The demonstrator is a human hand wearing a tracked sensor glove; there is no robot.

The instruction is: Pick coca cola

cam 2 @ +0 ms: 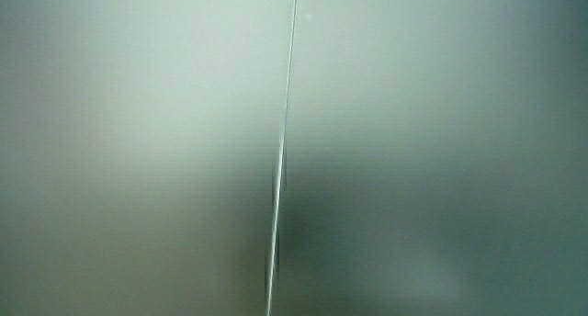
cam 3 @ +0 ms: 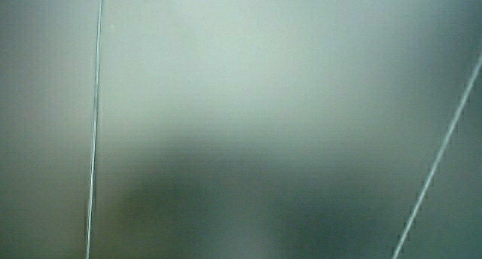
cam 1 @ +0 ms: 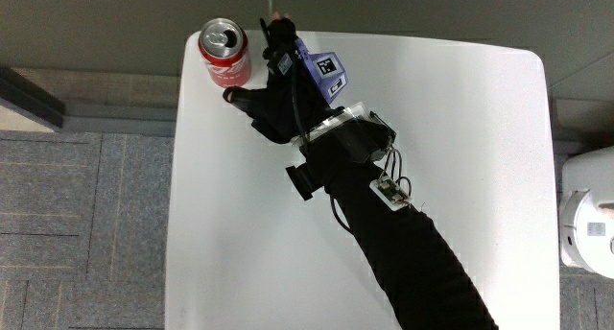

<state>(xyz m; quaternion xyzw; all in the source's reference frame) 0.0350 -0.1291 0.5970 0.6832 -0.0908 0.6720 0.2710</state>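
A red Coca-Cola can (cam 1: pixel 224 52) with a silver top stands upright at a corner of the white table (cam 1: pixel 451 148), at the edge farthest from the person. The gloved hand (cam 1: pixel 259 69) lies right beside the can, with its patterned cube (cam 1: pixel 326 73) facing up. Its fingers (cam 1: pixel 279 33) are stretched out alongside the can and the thumb (cam 1: pixel 233 95) reaches toward the can's base. The fingers are spread and hold nothing. The black-sleeved forearm (cam 1: pixel 403 244) crosses the table from the person's edge. Both side views show only a pale wall.
Grey carpet floor (cam 1: pixel 86 224) surrounds the table. A white rounded object (cam 1: pixel 587 220) stands on the floor beside the table's edge. A small wired board (cam 1: pixel 389 189) is strapped at the wrist.
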